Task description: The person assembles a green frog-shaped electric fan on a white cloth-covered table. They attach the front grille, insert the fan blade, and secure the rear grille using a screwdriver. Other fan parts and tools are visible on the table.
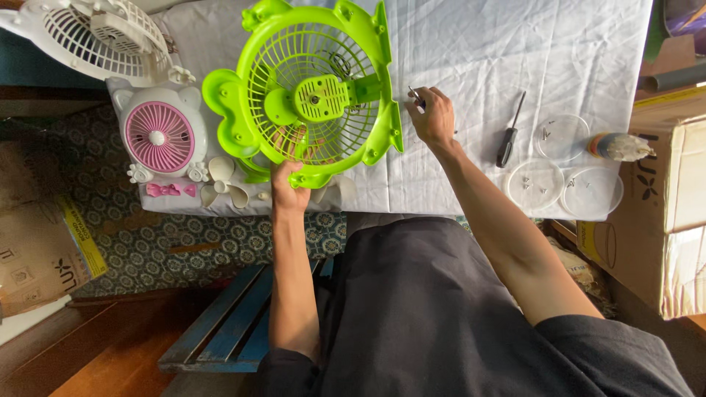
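Observation:
My left hand (288,185) grips the lower rim of a bright green plastic fan housing (309,95), holding it tilted up over the white cloth. Its round grille and the motor mount at its centre face me, and my fingers show through the grille. My right hand (432,116) rests on the cloth just right of the housing, pinching a small thin metal tool (415,95) between its fingertips. The tool's tip points toward the housing's right edge.
A white and pink small fan (158,136) stands at the left, with a white grille (95,37) behind it and loose pale blades (224,184) in front. A black-handled screwdriver (509,136), three clear round lids (562,165) holding screws, and cardboard boxes (673,213) lie at the right.

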